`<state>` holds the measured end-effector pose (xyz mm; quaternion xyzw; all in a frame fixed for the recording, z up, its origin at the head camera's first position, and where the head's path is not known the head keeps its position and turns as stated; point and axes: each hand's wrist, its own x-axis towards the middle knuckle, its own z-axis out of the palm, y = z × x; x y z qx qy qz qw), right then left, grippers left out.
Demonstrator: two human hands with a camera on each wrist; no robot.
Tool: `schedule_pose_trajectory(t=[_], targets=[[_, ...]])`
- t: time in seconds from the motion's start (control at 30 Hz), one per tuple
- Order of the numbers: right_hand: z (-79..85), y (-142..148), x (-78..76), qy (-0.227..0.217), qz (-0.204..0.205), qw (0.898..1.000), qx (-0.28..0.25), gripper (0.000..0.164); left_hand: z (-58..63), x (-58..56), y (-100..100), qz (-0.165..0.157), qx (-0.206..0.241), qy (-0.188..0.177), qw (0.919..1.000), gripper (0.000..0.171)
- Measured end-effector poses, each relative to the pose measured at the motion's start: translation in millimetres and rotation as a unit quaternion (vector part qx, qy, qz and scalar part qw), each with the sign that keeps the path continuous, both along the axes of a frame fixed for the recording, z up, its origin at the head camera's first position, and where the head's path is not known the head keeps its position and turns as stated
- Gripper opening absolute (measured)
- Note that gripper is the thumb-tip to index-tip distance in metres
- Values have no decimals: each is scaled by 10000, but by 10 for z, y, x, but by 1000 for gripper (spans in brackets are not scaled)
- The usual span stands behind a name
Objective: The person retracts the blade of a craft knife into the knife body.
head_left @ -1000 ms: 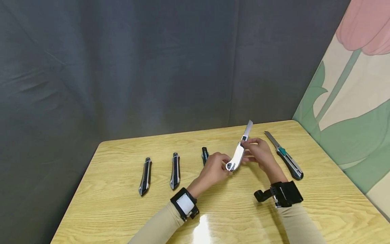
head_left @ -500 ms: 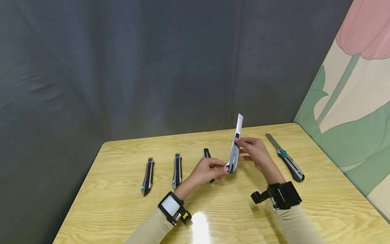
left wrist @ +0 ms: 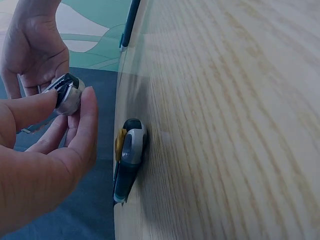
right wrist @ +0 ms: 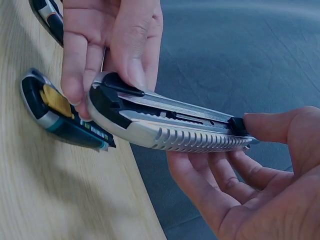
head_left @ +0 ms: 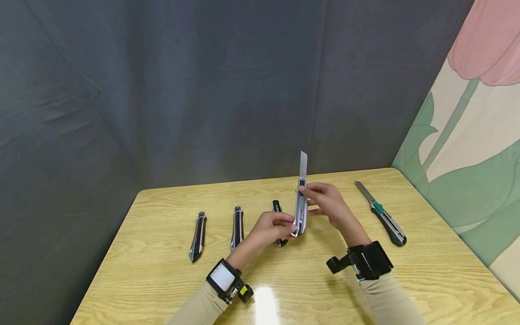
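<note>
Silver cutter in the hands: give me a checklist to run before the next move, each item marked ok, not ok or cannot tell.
1. Silver cutter held at both ends: ok; the left hand pinches the rear, the right hand holds it nearer the front.
2. Front blade retracted: not ok; it sticks out beyond the handle.
3. Fingers off that blade: ok; both hands are on the handle.
4. Right thumb at the black slider: ok.
5. Slider locked: cannot tell.
6. Teal-slider cutter on the table retracted: not ok; its blade is exposed.
</note>
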<state>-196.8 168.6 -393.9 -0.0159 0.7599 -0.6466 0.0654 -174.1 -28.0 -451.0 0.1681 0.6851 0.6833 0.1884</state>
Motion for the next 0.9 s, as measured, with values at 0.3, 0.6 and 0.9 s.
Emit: schedule_pose_trajectory(t=[0.3,0.6,0.9], targets=[[101,-129,39,301,124,9995,37,47,38,34,-112,151,97,33,9998,21],[169,-241,46,705,223,9970,212,45,55,44,-199,323,120,118,9993,23],[149,-350,0,964,252,9949,143,41,69,61,-262,453,88,286,9985,24]])
